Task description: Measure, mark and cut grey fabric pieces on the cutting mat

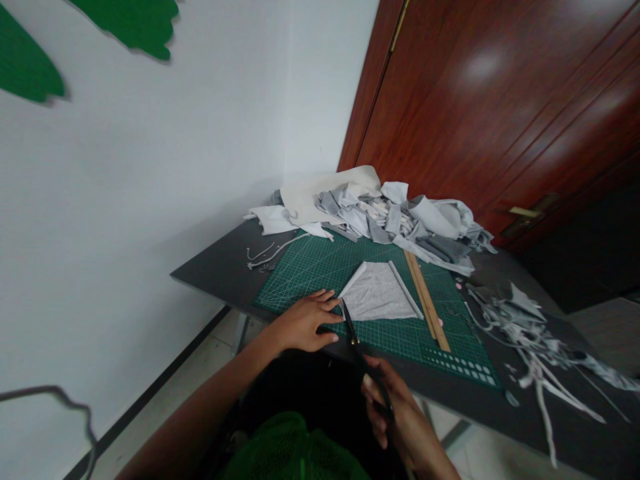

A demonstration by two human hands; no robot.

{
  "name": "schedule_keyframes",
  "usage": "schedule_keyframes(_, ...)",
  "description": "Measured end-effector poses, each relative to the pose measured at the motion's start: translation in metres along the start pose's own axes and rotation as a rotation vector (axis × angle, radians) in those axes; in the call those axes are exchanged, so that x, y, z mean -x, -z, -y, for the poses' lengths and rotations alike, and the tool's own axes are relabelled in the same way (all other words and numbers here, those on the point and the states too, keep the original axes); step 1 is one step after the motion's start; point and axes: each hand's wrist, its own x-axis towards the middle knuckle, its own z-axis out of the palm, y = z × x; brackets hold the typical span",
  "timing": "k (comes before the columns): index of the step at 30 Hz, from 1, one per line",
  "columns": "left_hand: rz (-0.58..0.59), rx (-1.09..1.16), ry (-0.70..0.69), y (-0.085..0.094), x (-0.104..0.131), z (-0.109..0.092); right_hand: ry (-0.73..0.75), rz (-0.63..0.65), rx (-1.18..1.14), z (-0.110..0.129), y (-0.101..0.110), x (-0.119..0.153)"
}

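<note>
My right hand is closed round the handles of black scissors at the table's front edge. Their blades point away from me and reach the left corner of a light grey piece of cloth. Whether the blades are cutting through the fabric, I cannot tell. Flat on the cutting mat, my left hand has its fingers stretched out, the tips touching the cloth's left edge beside the blades. The cloth lies spread on the green cutting mat, narrower at its far side, with its side edges folded or rolled.
A wooden ruler lies right of the cloth. Grey and white fabric scraps are heaped at the back of the dark table. More scraps and strips lie at the right. A white wall and a brown door stand behind.
</note>
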Motion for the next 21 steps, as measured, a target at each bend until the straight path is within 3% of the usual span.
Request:
schedule_keyframes(15, 0.004, -0.001, 0.005, 0.001, 0.0, -0.001, 0.039, 0.021, 0.055, -0.004, 0.007, -0.002)
schedule_keyframes(21, 0.006, -0.014, 0.009, 0.001, 0.0, -0.001, -0.041, 0.024, 0.018, 0.0, 0.023, 0.008)
